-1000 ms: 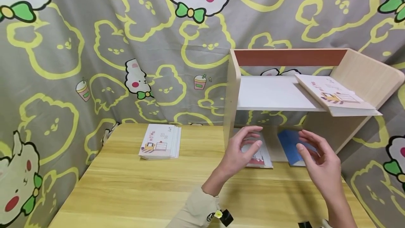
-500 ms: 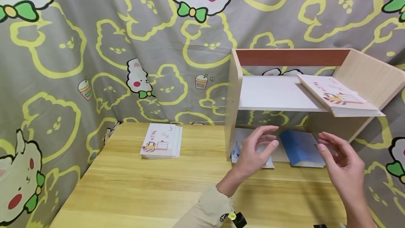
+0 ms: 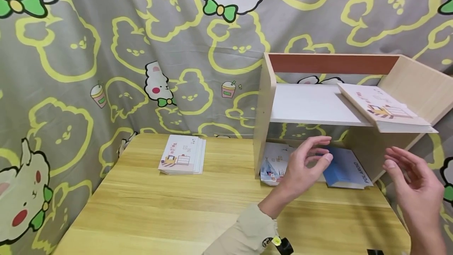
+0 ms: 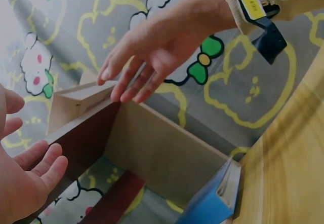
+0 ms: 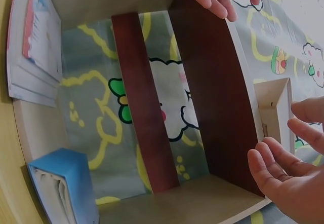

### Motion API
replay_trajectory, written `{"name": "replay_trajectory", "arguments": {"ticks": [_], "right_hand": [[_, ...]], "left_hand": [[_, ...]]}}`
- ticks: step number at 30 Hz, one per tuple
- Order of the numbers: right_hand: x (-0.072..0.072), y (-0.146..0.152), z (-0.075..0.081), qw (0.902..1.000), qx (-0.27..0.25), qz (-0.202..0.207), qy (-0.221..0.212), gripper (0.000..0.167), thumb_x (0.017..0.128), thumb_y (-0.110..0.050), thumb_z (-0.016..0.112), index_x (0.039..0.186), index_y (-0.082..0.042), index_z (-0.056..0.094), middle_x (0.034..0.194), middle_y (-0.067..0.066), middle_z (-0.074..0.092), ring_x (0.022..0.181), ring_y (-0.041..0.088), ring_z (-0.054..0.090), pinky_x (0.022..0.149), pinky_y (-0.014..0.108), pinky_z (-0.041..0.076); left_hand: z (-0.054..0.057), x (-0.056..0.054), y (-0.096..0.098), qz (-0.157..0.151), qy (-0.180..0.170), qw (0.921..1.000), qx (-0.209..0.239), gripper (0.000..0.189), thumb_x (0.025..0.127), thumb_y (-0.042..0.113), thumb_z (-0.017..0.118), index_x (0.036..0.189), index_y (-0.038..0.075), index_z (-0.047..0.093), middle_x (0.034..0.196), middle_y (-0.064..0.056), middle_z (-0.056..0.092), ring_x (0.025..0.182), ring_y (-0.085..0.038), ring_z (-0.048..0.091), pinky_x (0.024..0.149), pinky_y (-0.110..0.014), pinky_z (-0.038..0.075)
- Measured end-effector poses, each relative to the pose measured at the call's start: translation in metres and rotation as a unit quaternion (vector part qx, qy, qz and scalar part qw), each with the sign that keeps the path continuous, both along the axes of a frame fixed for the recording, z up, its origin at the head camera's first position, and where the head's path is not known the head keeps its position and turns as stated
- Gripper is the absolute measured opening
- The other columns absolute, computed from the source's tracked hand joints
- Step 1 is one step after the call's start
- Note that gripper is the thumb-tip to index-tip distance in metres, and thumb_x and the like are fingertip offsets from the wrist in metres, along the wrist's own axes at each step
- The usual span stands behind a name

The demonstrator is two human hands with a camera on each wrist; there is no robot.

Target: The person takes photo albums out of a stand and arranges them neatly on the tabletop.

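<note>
Both hands hover in front of a small two-tier wooden shelf, holding nothing, palms turned towards each other and fingers loosely bent. My left hand overlaps the lower compartment in the head view, between a pile of white books and a blue book lettered POLAROID. Further right is my right hand, beside the shelf's right side panel. On the upper board lies a white book with a pink and yellow room drawing, its near end sticking out past the front edge. The right wrist view shows the blue book lying flat.
The shelf stands at the back right of the wooden table, with its white upper board above the lower compartment. A stack of white books lies on the table to its left. A patterned curtain hangs behind.
Both hands have moved right across the front of the shelf, uncovering more of the white books and the blue book's lettering. The view has shifted slightly; the books stay put.
</note>
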State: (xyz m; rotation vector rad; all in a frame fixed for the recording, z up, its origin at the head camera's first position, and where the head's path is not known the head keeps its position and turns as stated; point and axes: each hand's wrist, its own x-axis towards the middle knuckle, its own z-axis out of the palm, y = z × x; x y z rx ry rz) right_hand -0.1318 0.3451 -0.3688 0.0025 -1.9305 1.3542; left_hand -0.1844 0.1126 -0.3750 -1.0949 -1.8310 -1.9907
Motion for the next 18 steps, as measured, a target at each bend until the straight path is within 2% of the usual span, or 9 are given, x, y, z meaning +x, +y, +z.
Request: {"name": "replay_trajectory", "arguments": {"ticks": [4,7,11,18], "right_hand": [[-0.004,0.006,0.003,0.9999,-0.014,0.001,0.009,0.039,0.095,0.011,0.063,0.134,0.008,0.061,0.122,0.005,0.072,0.099,0.009,0.069,0.083,0.011,0.052],[-0.006,0.011,0.004,0.9976,-0.062,0.024,0.02,0.039,0.096,0.01,0.061,0.135,0.007,0.06,0.121,0.006,0.071,0.098,0.01,0.068,0.081,0.011,0.052],[-0.005,0.017,0.004,0.9846,-0.148,0.078,0.049,0.039,0.096,0.013,0.058,0.135,0.011,0.057,0.121,0.011,0.07,0.103,0.015,0.068,0.081,0.013,0.054],[-0.009,0.029,0.0,0.971,-0.193,0.106,0.094,0.039,0.095,0.016,0.056,0.134,0.013,0.056,0.117,0.013,0.071,0.101,0.016,0.069,0.077,0.015,0.056]], "left_hand": [[0.006,0.001,0.005,0.013,0.0,0.9999,-0.006,0.041,0.102,0.003,0.058,0.143,0.004,0.051,0.138,-0.012,0.059,0.118,-0.009,0.062,0.097,-0.022,0.051],[0.009,0.0,0.006,0.019,-0.003,0.9998,-0.01,0.041,0.102,0.003,0.058,0.143,0.006,0.052,0.138,-0.01,0.059,0.118,-0.007,0.061,0.097,-0.021,0.051],[0.01,-0.003,0.009,0.011,-0.008,0.9998,-0.014,0.043,0.102,0.005,0.058,0.144,0.008,0.052,0.139,-0.008,0.058,0.119,-0.006,0.059,0.097,-0.019,0.05],[0.019,-0.008,0.023,0.02,0.002,0.9987,-0.046,0.042,0.103,0.012,0.059,0.144,0.015,0.052,0.137,-0.002,0.059,0.119,0.002,0.056,0.096,-0.016,0.049]]}}
